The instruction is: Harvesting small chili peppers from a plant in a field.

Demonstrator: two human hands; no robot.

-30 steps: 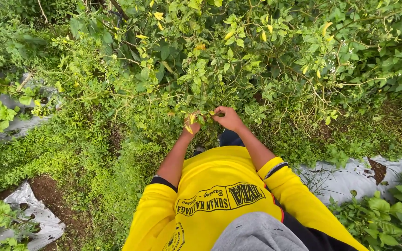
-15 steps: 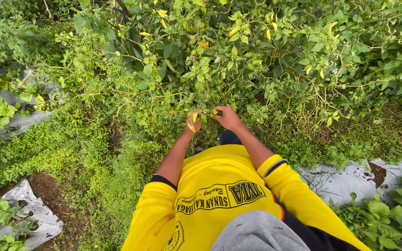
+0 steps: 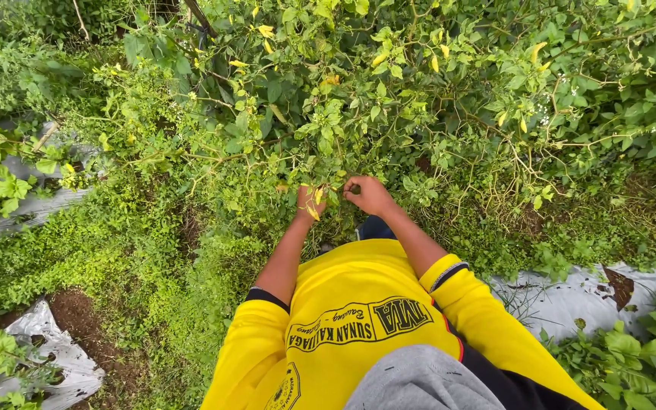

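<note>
Centre of the frame, and both hands are deep in the bush (image 3: 419, 99). The left hand (image 3: 309, 203) is curled in on itself, fingers closed around small yellowish pods (image 3: 316, 205) that poke out between them (chilli-like, though they are too small to name for certain). Just to its right, the right hand (image 3: 368, 195) bends at the knuckles with the fingertips pinched in at a green sprig (image 3: 334, 182); whether it actually grips the stem or only touches it, I cannot tell from here.

More yellow pods (image 3: 440, 52) hang higher up, in the upper middle of the frame, among the leaves. These look light, thin-skinned things, easy to bruise, on soft stems that bend rather than snap cleanly. The sensible hold, I judge, is at the little stalk above the pod, not on its body, with the twig steadied by the other hand.

Yellow sleeves (image 3: 457, 292) fill the lower centre. Grey plastic mulch sheeting (image 3: 563, 300) lies at lower right, with more at the left edge, and low weeds (image 3: 115, 250) carpet the ground at centre left.
</note>
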